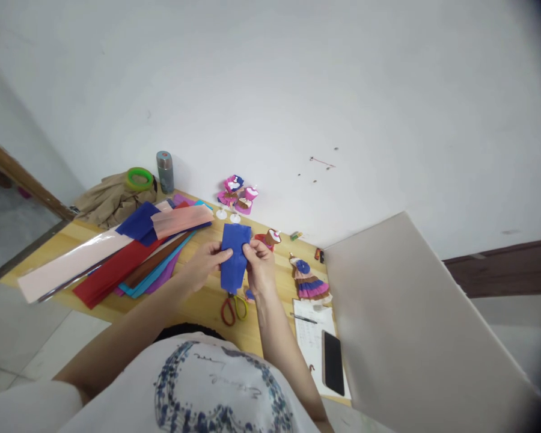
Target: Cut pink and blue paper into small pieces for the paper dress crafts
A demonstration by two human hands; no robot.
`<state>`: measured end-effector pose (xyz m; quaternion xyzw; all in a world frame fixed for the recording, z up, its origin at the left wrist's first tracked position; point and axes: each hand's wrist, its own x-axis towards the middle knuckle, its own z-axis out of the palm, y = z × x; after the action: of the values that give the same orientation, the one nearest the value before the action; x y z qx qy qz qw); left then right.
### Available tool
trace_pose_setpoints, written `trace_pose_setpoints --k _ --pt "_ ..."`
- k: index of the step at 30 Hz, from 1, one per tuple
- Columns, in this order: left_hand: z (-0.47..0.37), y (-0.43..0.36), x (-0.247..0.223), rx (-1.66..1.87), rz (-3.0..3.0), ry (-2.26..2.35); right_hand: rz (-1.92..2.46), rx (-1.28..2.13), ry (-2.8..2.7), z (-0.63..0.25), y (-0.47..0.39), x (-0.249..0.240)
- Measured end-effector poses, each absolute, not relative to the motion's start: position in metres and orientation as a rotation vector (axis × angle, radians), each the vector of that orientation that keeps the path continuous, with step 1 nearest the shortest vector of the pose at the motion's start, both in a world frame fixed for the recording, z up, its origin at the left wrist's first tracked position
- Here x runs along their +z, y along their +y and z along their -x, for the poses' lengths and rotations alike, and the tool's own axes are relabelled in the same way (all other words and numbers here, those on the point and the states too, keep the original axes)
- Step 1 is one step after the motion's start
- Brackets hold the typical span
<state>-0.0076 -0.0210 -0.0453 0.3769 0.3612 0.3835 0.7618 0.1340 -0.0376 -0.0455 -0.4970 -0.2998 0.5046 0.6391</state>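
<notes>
Blue paper (234, 258) is held up over the wooden table (198, 310), clamped at its left edge by our left hand (208, 260) and at its right edge by our right hand (260, 266). Nearer us, we see red-and-yellow-handled scissors (232, 299); coloured paper strips (130, 261) spread to the left

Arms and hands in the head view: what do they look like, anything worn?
The left hand and right hand are ungloved, with no watch or bracelet showing. The left arm is bare up to a white short sleeve; the white shirt bears a blue wreath print around dark lettering.
</notes>
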Motion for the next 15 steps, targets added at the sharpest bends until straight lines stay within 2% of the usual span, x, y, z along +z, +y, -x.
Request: trace_pose_setpoints --k 8,15 --pt "0.0131 -0.0193 -0.0457 0.775 -0.686 0.704 1.174 1.165 -0.688 -0.1352 -0.0382 -0.0482" --pt "0.0102 -0.0236 -0.0507 0.868 -0.787 0.784 1.171 1.087 -0.770 -0.1295 -0.0361 -0.0470"
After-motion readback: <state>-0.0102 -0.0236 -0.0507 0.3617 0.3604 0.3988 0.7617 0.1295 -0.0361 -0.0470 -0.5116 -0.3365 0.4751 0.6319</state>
